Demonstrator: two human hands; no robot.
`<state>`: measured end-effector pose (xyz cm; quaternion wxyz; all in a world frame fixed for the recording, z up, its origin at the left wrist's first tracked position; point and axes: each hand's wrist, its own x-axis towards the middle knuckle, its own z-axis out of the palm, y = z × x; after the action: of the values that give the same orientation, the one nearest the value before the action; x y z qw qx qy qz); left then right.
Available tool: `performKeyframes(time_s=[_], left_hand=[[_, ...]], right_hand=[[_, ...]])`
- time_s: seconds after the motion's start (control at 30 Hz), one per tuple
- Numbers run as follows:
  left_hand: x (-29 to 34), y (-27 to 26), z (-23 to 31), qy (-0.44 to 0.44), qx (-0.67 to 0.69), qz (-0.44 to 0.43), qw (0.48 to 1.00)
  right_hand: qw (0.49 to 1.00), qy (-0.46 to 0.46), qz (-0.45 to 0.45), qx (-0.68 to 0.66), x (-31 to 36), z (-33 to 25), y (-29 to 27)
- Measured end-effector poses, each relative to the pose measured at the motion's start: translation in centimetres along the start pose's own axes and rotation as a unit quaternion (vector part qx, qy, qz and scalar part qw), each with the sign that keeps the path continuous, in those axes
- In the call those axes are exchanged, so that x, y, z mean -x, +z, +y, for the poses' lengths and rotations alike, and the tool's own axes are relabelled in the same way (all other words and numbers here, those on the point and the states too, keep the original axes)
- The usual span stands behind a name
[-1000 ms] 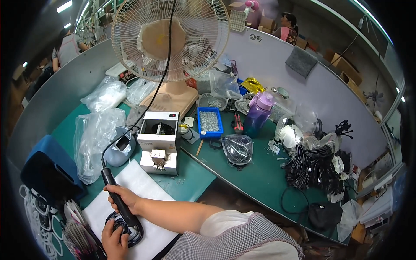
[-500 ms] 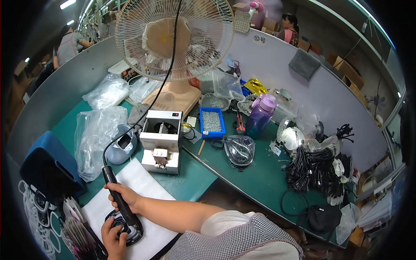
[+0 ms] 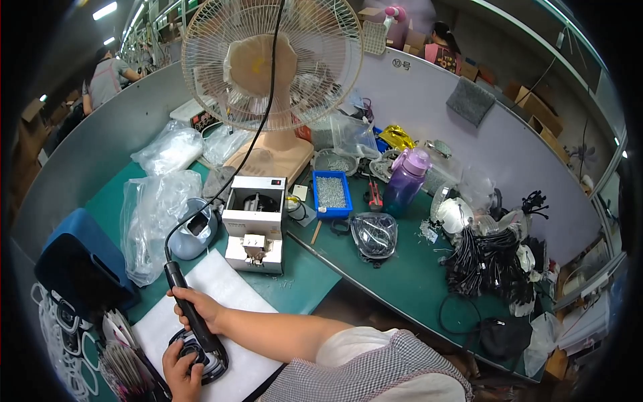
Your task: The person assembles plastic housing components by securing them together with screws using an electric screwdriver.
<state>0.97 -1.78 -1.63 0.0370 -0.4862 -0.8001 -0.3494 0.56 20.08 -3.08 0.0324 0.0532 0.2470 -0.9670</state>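
Note:
My right hand (image 3: 202, 312) is wrapped round a black electric screwdriver (image 3: 175, 276), which slants down to the right with its cord running up from the top end. The lower end of the screwdriver lies over a dark, rounded part with pale curved edges (image 3: 216, 370). Fingers of my left hand (image 3: 181, 376) curl over the near-left side of that part and hold it. Its exact kind does not show. Both hands are above a white foam sheet (image 3: 258, 320) on the green table. The tool's tip is hidden.
Beyond the sheet stands a white screw-feeder machine (image 3: 252, 226), with a blue tray of small screws (image 3: 333, 209) to its right. A fan (image 3: 264, 63) rises behind. A purple bottle (image 3: 404, 184) and black cable bundles (image 3: 479, 258) are rightward; a blue bin (image 3: 84, 258) is left.
The whole view has shifted slightly, so the scene sits a little farther right and lower. Both hands keep their hold. A person at the back right has turned away.

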Motion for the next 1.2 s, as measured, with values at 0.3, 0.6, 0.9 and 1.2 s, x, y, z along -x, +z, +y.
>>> performKeyframes(time_s=[0.3, 0.6, 0.9, 1.2], left_hand=[[2.5, 0.7, -1.9, -0.111, 0.078, 0.019, 0.991], [0.6, 0.8, 0.2, -0.145, 0.066, 0.021, 0.987], [0.9, 0.2, 0.2, -0.189, 0.119, 0.032, 0.974], [2.2, -9.2, -1.1, -0.012, -0.117, 0.213, 0.97]], right_hand=[[1.0, 0.016, -0.002, -0.021, 0.1, 1.4, -0.3], [0.998, -0.027, -0.008, -0.053, 0.3, -1.1, -0.6], [0.998, 0.015, -0.013, -0.055, -0.9, -0.6, -0.8], [0.996, 0.008, -0.034, -0.079, 0.2, -0.5, -0.9]])
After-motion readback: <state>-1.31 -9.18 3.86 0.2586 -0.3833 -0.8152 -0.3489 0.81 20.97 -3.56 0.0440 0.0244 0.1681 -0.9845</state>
